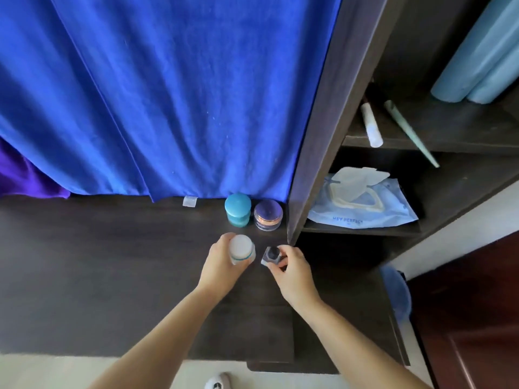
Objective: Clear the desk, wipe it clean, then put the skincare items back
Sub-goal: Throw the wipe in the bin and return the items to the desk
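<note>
My left hand grips a white-capped bottle with a teal band, held upright over the dark desk. My right hand holds a small square bottle with a dark round cap just right of it; whether either bottle touches the desk I cannot tell. Behind them, against the blue cloth, stand a teal jar and a clear jar with a purple lid, side by side near the shelf's side panel.
A blue cloth hangs behind the desk. A dark shelf unit at right holds a wet-wipe pack, a white tube, a thin green stick and pale blue rolls. A blue bin sits below.
</note>
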Tool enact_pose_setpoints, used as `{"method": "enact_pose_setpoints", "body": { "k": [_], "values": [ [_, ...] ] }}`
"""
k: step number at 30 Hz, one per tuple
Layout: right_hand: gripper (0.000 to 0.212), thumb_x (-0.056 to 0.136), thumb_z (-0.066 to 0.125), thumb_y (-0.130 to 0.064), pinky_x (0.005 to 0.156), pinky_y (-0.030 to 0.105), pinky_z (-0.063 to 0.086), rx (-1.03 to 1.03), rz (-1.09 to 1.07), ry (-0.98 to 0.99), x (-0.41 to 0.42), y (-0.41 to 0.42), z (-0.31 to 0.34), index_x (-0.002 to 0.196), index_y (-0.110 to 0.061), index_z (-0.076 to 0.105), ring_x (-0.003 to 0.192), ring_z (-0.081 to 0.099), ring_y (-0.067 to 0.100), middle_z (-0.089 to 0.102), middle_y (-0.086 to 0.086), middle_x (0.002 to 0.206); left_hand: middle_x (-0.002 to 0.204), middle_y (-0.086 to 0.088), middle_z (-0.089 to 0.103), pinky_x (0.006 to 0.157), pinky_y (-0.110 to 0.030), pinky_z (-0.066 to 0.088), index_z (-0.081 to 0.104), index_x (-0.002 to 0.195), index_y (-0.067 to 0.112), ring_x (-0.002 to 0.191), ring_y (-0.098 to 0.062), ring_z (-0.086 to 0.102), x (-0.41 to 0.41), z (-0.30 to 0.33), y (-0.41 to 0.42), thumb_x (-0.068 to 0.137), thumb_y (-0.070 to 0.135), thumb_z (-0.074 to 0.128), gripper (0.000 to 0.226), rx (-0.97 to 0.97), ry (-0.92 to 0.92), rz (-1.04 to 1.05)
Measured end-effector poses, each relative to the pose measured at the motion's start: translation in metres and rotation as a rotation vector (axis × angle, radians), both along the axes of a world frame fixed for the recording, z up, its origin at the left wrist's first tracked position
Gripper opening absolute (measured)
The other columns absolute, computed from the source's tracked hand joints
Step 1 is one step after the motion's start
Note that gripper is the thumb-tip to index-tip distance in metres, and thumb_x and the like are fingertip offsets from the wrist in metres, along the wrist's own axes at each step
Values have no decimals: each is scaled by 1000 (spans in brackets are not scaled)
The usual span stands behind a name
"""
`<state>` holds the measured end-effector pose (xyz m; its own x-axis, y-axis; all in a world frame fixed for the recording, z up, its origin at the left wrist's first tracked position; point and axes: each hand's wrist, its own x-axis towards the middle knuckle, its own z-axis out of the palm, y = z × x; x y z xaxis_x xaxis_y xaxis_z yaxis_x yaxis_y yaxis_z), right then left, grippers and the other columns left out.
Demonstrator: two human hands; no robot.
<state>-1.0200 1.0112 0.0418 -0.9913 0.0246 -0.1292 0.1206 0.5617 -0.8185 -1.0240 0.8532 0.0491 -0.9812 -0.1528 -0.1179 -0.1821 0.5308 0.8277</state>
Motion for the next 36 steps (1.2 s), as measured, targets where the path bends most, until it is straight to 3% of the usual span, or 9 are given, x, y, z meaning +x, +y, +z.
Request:
{"method": "enact_pose_setpoints", "body": {
  "k": [3, 5, 17, 20, 23, 27, 30, 33, 36],
  "values": [
    [23, 82, 67, -14, 82, 32, 49, 61, -149, 30, -19, -20, -17, 102, -6, 58, 84, 59, 21, 53, 9, 105, 111, -1, 56, 81, -32, 44, 48, 115, 17, 106, -21, 51, -27, -19, -1, 72, 30, 74, 52, -25, 11, -48],
    [24, 82, 68, -15, 83, 40, 50, 96, -227, 51, -28, -29, -26, 102, -5, 57, 89, 61, 28, 53, 12, 106, 115, -5, 53, 84, -35, 43, 47, 118, 15, 111, -24, 46, -40, -26, 2, 75, 29, 72, 52, -58, 23, -45],
    [51, 85, 62, -13, 92, 39, 49, 160, -271, 24, -26, -33, -14, 132, -10, 41, 109, 57, 27, 51, 13, 126, 122, -5, 45, 84, -36, 43, 44, 126, 15, 118, -22, 39, -42, -21, 0, 74, 33, 73, 62, -161, 91, -78],
    [38, 87, 59, -16, 89, 34, 49, 226, -172, 140, -13, -14, 27, 123, -14, 51, 107, 56, 20, 59, 4, 116, 116, -3, 47, 83, -37, 46, 45, 125, 14, 113, -22, 43, -34, 7, -2, 76, 27, 71, 56, -108, 212, -63],
    [16, 86, 54, -26, 70, 32, 51, 248, -76, 380, 1, 10, 101, 97, -21, 64, 85, 60, 13, 65, -5, 90, 99, 6, 49, 78, -38, 49, 50, 114, 17, 96, -21, 50, -25, 53, 13, 83, 26, 61, 34, 4, 394, -51],
    [14, 86, 55, -26, 67, 18, 47, 138, -41, 591, 20, 53, 208, 94, -24, 66, 78, 62, 8, 68, -11, 82, 92, 15, 52, 69, -8, 39, 49, 97, 36, 82, -7, 53, -6, 140, 55, 85, 33, 48, 12, 125, 634, -54],
    [12, 87, 60, -16, 66, 11, 45, 68, -61, 657, 20, 95, 262, 95, -21, 68, 74, 61, 7, 68, -12, 81, 89, 15, 57, 63, -6, 39, 51, 92, 36, 81, -2, 52, 1, 199, 84, 91, 16, 51, 19, 153, 690, -73],
    [12, 87, 59, -20, 70, 23, 51, 136, -103, 672, -5, 131, 292, 97, -21, 65, 73, 61, 10, 67, -8, 82, 76, 9, 60, 60, -17, 42, 54, 90, 25, 72, -9, 53, -6, 243, 116, 91, 19, 50, 8, -12, 707, -152],
    [26, 89, 55, -37, 77, 35, 51, 346, -28, 482, -46, 148, 298, 109, -20, 58, 82, 59, 16, 64, -6, 91, 71, 0, 57, 54, -33, 36, 46, 97, 18, 65, -23, 50, -22, 265, 151, 94, 34, 40, 18, -423, 586, -112]
  ]
}}
